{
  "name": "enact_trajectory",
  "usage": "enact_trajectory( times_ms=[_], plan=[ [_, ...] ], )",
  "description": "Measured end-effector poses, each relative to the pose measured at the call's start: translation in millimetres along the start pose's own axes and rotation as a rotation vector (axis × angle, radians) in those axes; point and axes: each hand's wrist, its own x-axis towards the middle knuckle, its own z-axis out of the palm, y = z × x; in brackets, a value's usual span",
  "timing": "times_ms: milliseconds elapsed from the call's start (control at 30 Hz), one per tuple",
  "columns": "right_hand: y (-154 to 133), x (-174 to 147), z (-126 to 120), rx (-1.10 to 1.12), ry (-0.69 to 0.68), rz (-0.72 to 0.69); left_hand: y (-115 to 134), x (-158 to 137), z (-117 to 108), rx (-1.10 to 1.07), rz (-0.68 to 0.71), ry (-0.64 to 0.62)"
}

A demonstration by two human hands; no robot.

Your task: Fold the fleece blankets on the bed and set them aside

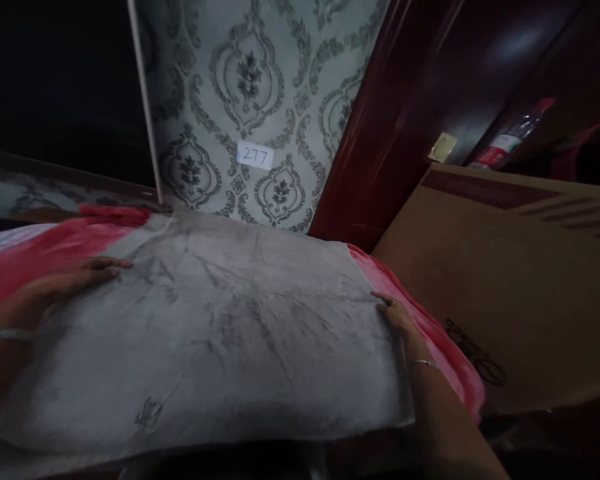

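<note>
The left hand [87, 272] and right hand [397, 313] are resting well apart at opposite sides of a gray cloth [230, 333]; the left is lying with fingers extended, while whether the right is pinching I cannot tell. The cloth is lying over a pink-red blanket [87, 237], its long axis running left to right, its far edge facing the wallpaper [290, 120]. A cardboard box [530, 287] is standing to the right.

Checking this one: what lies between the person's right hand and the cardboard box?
In the head view, a strip of pink and red cloth lies between the right hand and the cardboard box.
</note>
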Motion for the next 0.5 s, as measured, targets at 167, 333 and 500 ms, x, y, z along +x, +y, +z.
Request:
enact_trajectory(
  times_ms=[167, 333, 500],
  plan=[
    [-5.0, 11.6, -1.3, -0.274, -0.017, -0.076, 0.9, 5.6, 1.7, 0.136, 0.120, 0.034],
    [-10.8, 18.3, -3.4, -0.381, -0.029, -0.125, -10.6, 12.8, 7.5, 0.444, 0.204, 0.092],
    [-15.4, 19.3, -13.7, -0.544, -0.034, -0.237, -14.0, 10.6, 6.7, 0.577, 0.305, 0.098]
  ],
)
